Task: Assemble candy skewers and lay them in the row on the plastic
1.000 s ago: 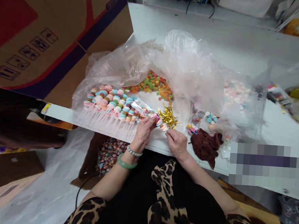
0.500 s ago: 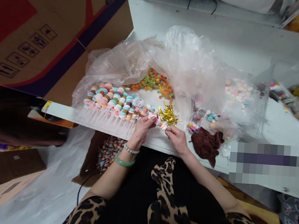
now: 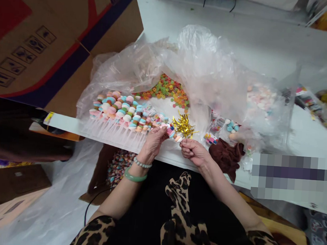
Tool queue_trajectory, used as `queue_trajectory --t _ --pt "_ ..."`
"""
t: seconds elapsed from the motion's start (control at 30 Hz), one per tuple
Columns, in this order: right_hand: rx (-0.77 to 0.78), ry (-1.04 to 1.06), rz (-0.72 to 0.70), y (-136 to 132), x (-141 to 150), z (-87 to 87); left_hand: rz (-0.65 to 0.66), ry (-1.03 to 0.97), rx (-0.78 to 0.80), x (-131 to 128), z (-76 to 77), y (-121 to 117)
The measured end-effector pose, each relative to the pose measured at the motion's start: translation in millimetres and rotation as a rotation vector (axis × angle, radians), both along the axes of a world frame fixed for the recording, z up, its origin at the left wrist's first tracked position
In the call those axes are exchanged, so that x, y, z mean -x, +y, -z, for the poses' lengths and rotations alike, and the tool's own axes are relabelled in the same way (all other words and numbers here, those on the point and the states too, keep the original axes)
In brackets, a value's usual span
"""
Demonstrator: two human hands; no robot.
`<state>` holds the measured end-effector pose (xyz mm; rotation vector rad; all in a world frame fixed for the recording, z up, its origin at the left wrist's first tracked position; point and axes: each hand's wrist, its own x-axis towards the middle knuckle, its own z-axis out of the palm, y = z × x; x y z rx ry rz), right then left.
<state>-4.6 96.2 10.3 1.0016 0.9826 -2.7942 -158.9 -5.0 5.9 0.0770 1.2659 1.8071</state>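
Note:
Between my hands lies a small clear printed candy bag (image 3: 170, 130) with pale orange-and-white candy showing in it. My left hand (image 3: 157, 137), wearing a bead bracelet and a green bangle, pinches its left end. At the opposite end, the fingertips of my right hand (image 3: 193, 150) are pressed together on the bag. Gold twist ties (image 3: 184, 124) lie loose just beyond it. To the left, marshmallow skewers (image 3: 116, 108) with white sticks are lined up along the table edge, and a few printed bags (image 3: 151, 110) rest by them.
Ring gummies (image 3: 168, 88) spill from a large clear plastic bag (image 3: 202, 54). At right are a brown cloth (image 3: 226, 156), a printed packet (image 3: 215, 128) and bagged marshmallows (image 3: 262, 97). A large carton (image 3: 60, 37) stands at left; an open box of wrapped candies (image 3: 118, 168) sits below the table (image 3: 161, 152).
My right hand has turned slightly, its lower fingers loosening a little from the curl. The left thumb has shifted, showing more of the bag's print. The view has moved slightly.

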Motion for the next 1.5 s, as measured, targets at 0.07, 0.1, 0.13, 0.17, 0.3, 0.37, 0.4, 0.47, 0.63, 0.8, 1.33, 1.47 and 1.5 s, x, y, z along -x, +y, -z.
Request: queue_trajectory --t 0.07,0.1,0.13,0.17,0.3,0.37,0.4,0.47,0.63,0.8,1.33,1.47,1.5 --pt "-0.098 -0.027 0.024 -0.8 1.7 0.3 -0.008 0.041 0.055 -1.7 1.5 -0.5" --pt "-0.175 -0.051 0.038 -1.8 2.4 -0.1 -0.012 0.063 0.085 -2.6 2.2 -0.9" --pt "-0.268 -0.074 0.056 -3.0 2.9 -0.7 -0.014 0.081 0.111 -3.6 2.7 -1.3" --pt "-0.379 -0.088 0.076 -4.4 3.3 -1.5 -0.01 0.09 0.132 -4.6 2.8 -1.5" --pt "-0.918 -0.137 0.132 -8.9 3.4 -5.1 0.057 0.058 0.136 -10.9 -1.0 0.5" --pt "-1.108 -0.173 0.122 -11.1 4.4 -5.9 0.069 0.04 0.114 -15.3 -3.9 2.9" --pt "-1.147 -0.177 0.114 -12.4 5.5 -5.7 0.062 0.033 0.106 -17.6 -5.1 4.2" --pt "-1.106 -0.137 0.11 -15.6 8.3 -3.9 0.039 0.026 0.1 -21.6 -6.6 6.0" --pt "-0.665 -0.025 0.198 -21.8 11.2 3.5 0.15 -0.055 0.106 -19.9 -7.9 2.8" --pt "-0.571 -0.023 0.198 -22.0 8.8 3.0 0.107 -0.132 -0.039 -3.4 -17.7 0.6" --pt "-0.089 0.044 0.264 -23.2 15.7 0.6 -0.02 -0.164 -0.126 -49.3 -10.2 15.5" --pt "-0.468 -0.029 0.337 -22.2 11.4 2.2 -0.027 -0.095 -0.071 -47.1 -12.4 13.4" --pt "-0.536 -0.025 0.322 -21.4 9.9 1.5 -0.013 -0.09 -0.063 -44.6 -12.9 13.1"
